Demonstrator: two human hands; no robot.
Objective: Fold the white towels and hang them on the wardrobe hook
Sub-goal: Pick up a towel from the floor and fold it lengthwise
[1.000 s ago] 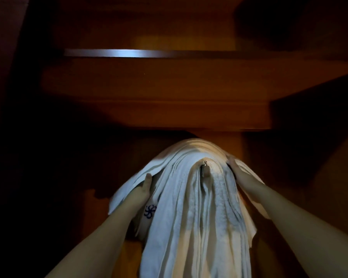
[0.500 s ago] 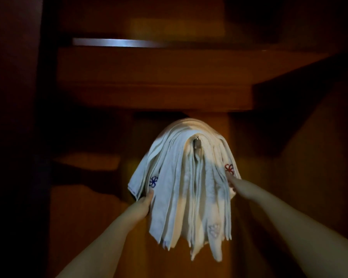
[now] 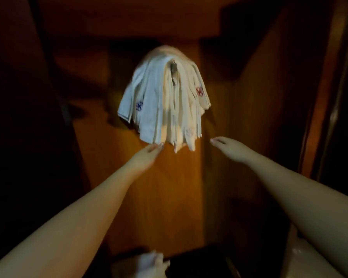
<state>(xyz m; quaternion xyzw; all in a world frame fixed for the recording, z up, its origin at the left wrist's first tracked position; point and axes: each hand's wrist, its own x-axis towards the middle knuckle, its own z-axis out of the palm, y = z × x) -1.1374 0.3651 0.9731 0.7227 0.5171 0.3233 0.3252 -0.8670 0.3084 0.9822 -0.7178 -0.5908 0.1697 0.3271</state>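
Dim wooden wardrobe interior [image 3: 239, 121], side panels close on both sides, bare back panel below the bundle. Bundle of folded white cloth towels [image 3: 163, 101] with small red and blue embroidered marks hangs draped over a small metal hook [image 3: 172, 66], long axis vertical, loose ends down. Left hand [image 3: 144, 157] fingers straight, tips at bundle's bottom edge, holding nothing. Right hand [image 3: 228, 148] fingers extended, apart from towels, lower right of them.

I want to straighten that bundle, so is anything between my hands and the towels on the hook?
Nothing visible. The left hand sits at the lower edge of the white towels; the right hand is just beside them, apart.
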